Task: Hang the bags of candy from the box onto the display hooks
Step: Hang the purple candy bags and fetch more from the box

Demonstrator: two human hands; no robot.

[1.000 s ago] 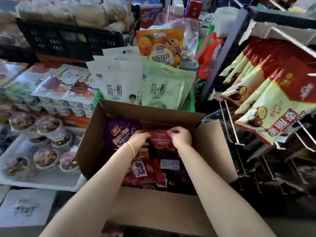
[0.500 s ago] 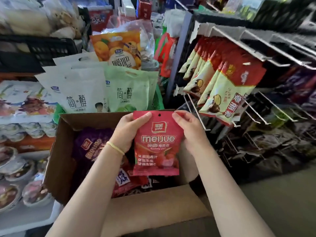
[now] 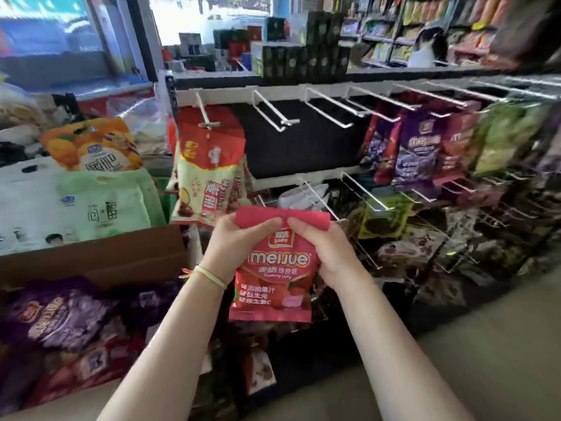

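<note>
Right now both hands pinch the top edge of a glossy red, flat plastic gummy-candy bag (image 3: 274, 262): the left hand (image 3: 239, 241) grips the upper left part with thumb across the front, and the right hand (image 3: 321, 247) grips the upper right part likewise, their thumb tips nearly meeting just below the small hang hole. The bag hangs upright in the air in front of the rack, below the upper row of bare white wire display hooks (image 3: 273, 107) and touching none of them. Just behind it hang red-and-cream snack bags (image 3: 209, 165) on the leftmost hook, and to the right purple and dark-red candy bags (image 3: 420, 150) already fill several hooks. At lower left the open brown cardboard box (image 3: 100, 256) holds more purple and red bags (image 3: 57, 314), so by my reckoning the job is partly done: some hooks are stocked, at least two upper ones are bare, this bag is not yet hung, and many wait in the box. Compared with half a second ago, the bag has been lifted clear of the box and carried toward the rack, the grip has closed in toward the hole, and the view has swung up to face the hooks.
</note>
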